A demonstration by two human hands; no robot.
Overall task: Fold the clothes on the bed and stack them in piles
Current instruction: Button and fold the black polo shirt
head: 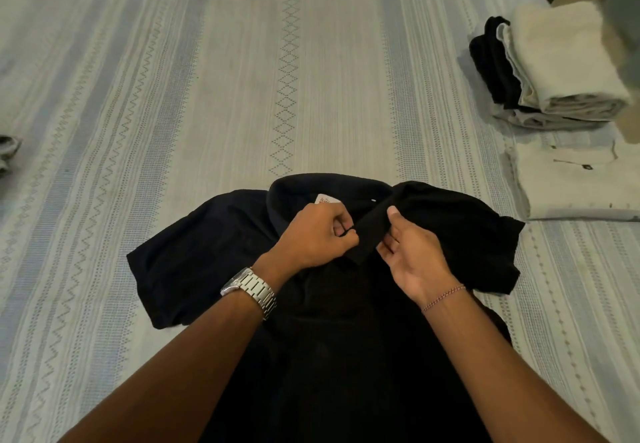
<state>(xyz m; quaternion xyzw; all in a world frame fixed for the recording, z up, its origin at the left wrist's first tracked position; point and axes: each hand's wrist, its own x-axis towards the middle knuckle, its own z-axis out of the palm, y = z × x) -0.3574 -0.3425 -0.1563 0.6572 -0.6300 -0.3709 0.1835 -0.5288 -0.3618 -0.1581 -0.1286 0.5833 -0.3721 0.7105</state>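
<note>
Black polo shirt (346, 356), soft matte knit, spread front-up across the near part of the bed (207, 79), collar away from the camera, short sleeves splayed to either side. Left hand (317, 236), steel link watch (251, 290) on the wrist, fingers curled and pinching the placket just under the collar. Right hand (412, 262), thin beaded bracelet (443, 298) on the wrist, thumb and fingers grasping the collar flap. Pale woven bedspread, striped with zigzag and diamond bands. Right, a flat cream folded garment (571, 183). Beyond, a stack of folded clothes (554, 62), fluffy cream over grey and black.
</note>
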